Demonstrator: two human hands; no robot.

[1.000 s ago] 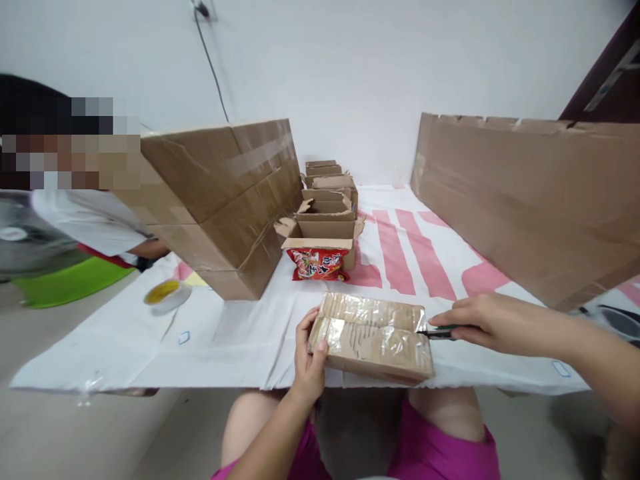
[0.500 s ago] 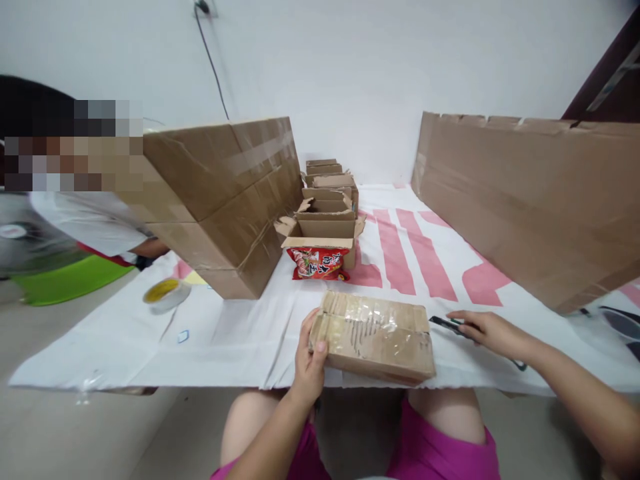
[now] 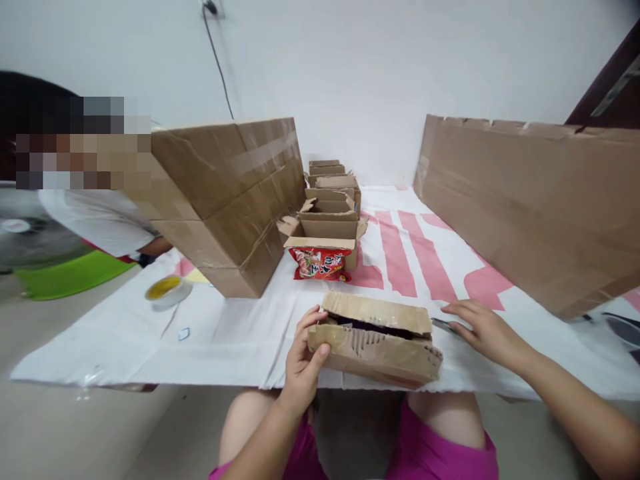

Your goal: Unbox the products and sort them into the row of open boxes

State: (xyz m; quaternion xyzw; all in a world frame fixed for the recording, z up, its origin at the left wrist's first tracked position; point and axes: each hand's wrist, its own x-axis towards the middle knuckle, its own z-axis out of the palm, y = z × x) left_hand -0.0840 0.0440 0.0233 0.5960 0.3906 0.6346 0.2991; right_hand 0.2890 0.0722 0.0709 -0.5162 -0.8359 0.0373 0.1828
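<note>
1. Fingers (image 3: 320, 349) of the left hand (image 3: 303, 357) gripped the small cardboard box (image 3: 375, 337) by its left end, at the near edge of the tabletop (image 3: 240, 333).
2. Its top seam already gaped, flaps parted; contents stayed unseen, nothing unpacked.
3. The right hand (image 3: 483, 330) lay flat, fingers spread over a cutter (image 3: 443, 325) beside the box.

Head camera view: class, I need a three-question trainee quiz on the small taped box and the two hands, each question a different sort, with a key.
1. True or false: the top flaps of the small box are parted along the middle.
2. Which hand grips the box's end? A the left hand; B the right hand.
3. Fill in: the right hand lies on the white sheet over a dark ____.

Key: 1 true. 2 A. 3 cutter.
</note>
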